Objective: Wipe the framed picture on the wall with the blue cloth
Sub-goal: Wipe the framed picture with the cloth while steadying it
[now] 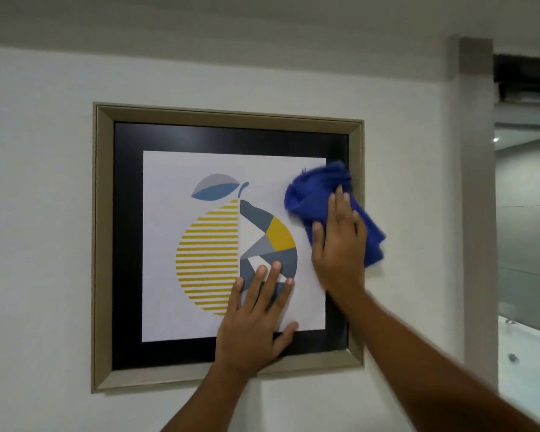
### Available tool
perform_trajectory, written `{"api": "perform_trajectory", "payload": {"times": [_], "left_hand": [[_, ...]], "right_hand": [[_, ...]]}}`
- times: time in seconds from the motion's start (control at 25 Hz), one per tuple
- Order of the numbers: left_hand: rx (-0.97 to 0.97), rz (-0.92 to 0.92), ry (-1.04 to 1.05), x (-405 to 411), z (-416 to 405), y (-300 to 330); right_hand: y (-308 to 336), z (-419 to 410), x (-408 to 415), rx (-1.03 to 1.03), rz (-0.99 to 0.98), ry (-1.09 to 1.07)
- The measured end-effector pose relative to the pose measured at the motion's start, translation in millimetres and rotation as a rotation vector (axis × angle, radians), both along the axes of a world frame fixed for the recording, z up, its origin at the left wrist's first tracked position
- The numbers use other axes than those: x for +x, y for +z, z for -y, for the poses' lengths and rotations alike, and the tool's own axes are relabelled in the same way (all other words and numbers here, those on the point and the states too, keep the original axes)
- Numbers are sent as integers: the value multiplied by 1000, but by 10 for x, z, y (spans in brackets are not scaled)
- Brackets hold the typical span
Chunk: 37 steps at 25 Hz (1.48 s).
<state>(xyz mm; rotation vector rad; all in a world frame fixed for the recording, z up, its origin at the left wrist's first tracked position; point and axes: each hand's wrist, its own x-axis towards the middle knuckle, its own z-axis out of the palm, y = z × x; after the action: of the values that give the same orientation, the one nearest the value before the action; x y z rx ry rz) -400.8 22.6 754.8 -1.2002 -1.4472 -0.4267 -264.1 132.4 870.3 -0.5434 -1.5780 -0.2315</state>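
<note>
A framed picture (103, 244) hangs on the white wall, with a beige frame, a black mat and a print of a yellow and grey fruit. My right hand (340, 244) presses the crumpled blue cloth (312, 198) flat against the glass at the picture's right side, fingers spread over it; part of the cloth hangs past the frame's right edge. My left hand (256, 319) lies flat and open on the lower middle of the glass, fingers spread, thumb on the black mat.
White wall (38, 182) surrounds the frame. To the right a wall corner (477, 182) ends at a doorway with a dark upper rail (527, 73) and a glass panel (527, 229) beyond.
</note>
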Motion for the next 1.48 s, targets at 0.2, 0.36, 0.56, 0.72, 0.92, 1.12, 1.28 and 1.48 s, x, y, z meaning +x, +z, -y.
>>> {"api": "perform_trajectory", "payload": {"times": [0.2, 0.36, 0.56, 0.72, 0.92, 1.12, 1.28, 1.48], "left_hand": [[9, -2, 0, -13, -10, 1], [62, -22, -11, 28, -24, 6], [58, -41, -2, -37, -46, -16], [60, -45, -20, -36, -29, -21], [70, -56, -23, -47, -29, -19], [87, -60, -34, -27, -27, -34], [79, -57, -5, -30, -9, -19], [53, 1, -41, -10, -9, -5]], "right_hand": [[-1560, 211, -140, -131, -88, 119], [-1423, 440, -242, -312, -150, 290], [-1566, 235, -31, -214, -7, 398], [-1563, 101, 79, -214, 58, 432], [-546, 29, 46, -93, -9, 547], [755, -54, 47, -6, -73, 588], [83, -7, 11, 0, -98, 551], [-1621, 105, 17, -75, -41, 436]]}}
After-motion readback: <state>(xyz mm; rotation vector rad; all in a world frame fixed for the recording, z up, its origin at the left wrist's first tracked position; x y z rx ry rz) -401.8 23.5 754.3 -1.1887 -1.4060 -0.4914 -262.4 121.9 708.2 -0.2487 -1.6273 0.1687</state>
